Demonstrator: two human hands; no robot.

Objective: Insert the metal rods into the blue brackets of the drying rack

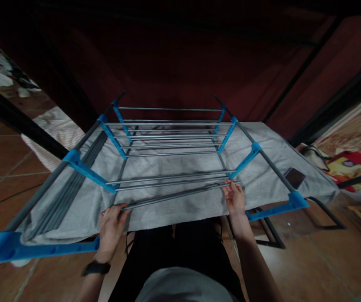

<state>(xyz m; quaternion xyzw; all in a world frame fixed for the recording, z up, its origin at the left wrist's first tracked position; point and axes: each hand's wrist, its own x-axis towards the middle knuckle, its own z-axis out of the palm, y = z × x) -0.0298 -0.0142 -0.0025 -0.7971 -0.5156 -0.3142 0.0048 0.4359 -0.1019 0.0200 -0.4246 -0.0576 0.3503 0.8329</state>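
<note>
A thin grey metal rod (171, 196) runs slantwise between my two hands, above the grey cloth. My left hand (112, 222) is closed around its left end. With its fingers, my right hand (234, 197) grips the rod's right end, just below a blue plastic bracket (245, 160). The rod belongs beside a rack frame of grey tubes (46, 184) and blue brackets, with several crossbars (168, 124) fitted between the brackets at the back. Two crossbars (174, 177) span the nearer brackets, just beyond the rod. The front blue brackets (277, 209) have no crossbar between them.
Several loose grey rods (70, 188) lie bundled on the cloth-covered table (174, 214) at the left. A dark phone (294, 178) rests at the right. Red and yellow packaging (355, 172) stands farther right. A dark red panel (168, 63) rises behind.
</note>
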